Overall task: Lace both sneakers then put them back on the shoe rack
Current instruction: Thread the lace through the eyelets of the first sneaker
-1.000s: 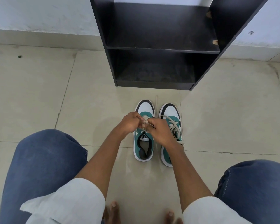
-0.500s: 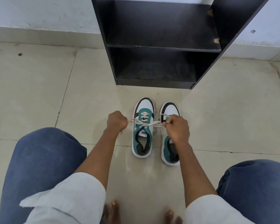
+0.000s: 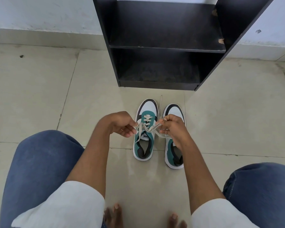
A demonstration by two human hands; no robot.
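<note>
Two teal, white and black sneakers stand side by side on the tiled floor, toes toward the rack. The left sneaker (image 3: 145,137) has a cream lace (image 3: 146,127) crossed up its front. My left hand (image 3: 122,124) pinches one end of that lace just left of the shoe. My right hand (image 3: 171,127) pinches the other end and covers the front of the right sneaker (image 3: 174,155). Between my hands the two lace ends cross over the left sneaker's tongue. The black shoe rack (image 3: 164,50) stands behind the shoes with its shelves bare.
My knees in blue jeans (image 3: 39,162) frame the view at both sides and my bare toes (image 3: 115,211) show at the bottom. A loose lace end (image 3: 160,101) lies on the floor between the shoe tips. A white wall (image 3: 39,14) runs behind the rack.
My hands first pulled apart and drew the lace ends tight sideways, then came back in toward the left sneaker, crossing the ends above its tongue.
</note>
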